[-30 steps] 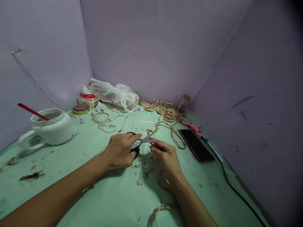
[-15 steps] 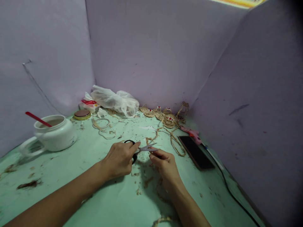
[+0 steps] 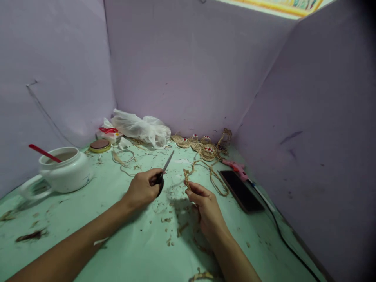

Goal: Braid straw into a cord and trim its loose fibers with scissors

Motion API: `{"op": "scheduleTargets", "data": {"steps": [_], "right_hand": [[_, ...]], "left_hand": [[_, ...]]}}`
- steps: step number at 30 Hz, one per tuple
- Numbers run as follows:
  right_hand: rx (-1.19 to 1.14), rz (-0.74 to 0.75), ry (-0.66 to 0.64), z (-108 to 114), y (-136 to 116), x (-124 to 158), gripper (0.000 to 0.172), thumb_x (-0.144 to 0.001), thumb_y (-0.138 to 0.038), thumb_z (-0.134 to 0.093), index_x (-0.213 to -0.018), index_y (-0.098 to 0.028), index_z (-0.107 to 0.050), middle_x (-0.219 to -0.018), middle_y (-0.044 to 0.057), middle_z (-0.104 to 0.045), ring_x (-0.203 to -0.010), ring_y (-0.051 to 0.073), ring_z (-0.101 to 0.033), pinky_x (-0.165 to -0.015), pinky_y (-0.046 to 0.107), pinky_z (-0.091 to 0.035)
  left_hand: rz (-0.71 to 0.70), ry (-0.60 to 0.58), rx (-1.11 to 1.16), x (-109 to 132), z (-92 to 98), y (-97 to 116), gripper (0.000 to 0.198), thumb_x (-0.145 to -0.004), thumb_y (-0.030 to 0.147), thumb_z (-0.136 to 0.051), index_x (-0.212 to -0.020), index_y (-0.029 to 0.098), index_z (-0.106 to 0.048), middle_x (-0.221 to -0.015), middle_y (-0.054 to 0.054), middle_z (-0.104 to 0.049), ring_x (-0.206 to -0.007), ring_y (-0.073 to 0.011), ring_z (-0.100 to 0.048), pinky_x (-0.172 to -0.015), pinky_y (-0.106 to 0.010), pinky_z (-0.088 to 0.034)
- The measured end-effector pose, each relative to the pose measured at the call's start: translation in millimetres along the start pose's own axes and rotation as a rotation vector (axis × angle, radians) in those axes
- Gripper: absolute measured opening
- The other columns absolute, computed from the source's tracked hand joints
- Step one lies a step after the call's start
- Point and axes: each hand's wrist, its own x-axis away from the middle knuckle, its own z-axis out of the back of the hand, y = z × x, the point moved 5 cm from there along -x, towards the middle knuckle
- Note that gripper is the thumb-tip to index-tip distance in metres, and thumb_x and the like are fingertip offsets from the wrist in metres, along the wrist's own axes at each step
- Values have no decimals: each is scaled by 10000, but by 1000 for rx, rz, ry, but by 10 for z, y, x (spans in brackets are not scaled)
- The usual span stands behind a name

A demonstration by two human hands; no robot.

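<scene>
My left hand (image 3: pixel 143 187) is closed around the black handles of a pair of scissors (image 3: pixel 168 161), whose blades are together and point up and away. Between the thumb and fingers of my right hand (image 3: pixel 205 199) is the end of a braided jute cord (image 3: pixel 187 182), held just above the table. From there the cord loops across the tabletop towards several woven jute coasters (image 3: pixel 208 153) with red and white trim by the back wall. Small fibre scraps (image 3: pixel 169 220) lie below and between the hands.
A white mug (image 3: pixel 66 172) with a red stick stands at left. Near the back are a round tin (image 3: pixel 100 146), a tissue pack (image 3: pixel 109 133) and a plastic bag (image 3: pixel 143 129). To the right lie a phone (image 3: pixel 242 192) and a pink glue gun (image 3: pixel 236 168) with its cable. Purple walls enclose the green table.
The scissors have moved left, away from my right hand, and their blades have closed and swung upward. The cord end now shows more plainly in my right fingers. The view has shifted slightly.
</scene>
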Motion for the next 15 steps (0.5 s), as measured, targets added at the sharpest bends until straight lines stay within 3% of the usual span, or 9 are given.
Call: {"op": "scheduleTargets", "data": {"steps": [5, 9, 15], "right_hand": [[-24, 29, -30, -24, -34, 25, 277, -515, -231, -702, -784, -165, -701, -753, 33, -634, -574, 98, -480, -442, 186, -337], [-35, 70, -25, -20, -63, 19, 236, -523, -302, -721, -710, -158, -698, -657, 27, -610, -589, 116, -501, -488, 212, -395], [-65, 98, -88, -51, -37, -1, 223, -506, -258, -729, -688, -147, -665, -568, 2, -595, -510, 100, -508, -494, 227, -407]], "left_hand": [[189, -39, 247, -10, -49, -75, 313, -616, 248, -562, -902, 123, -537, -595, 4, -574, -471, -100, -484, -443, -205, -362], [162, -53, 223, 19, -93, -90, 300, -626, 237, -550, -903, 125, -534, -608, 0, -572, -489, -98, -487, -453, -201, -361], [137, -61, 226, 48, -121, -63, 332, -604, 260, -603, -907, 141, -541, -603, 21, -551, -537, -100, -488, -499, -202, -381]]}}
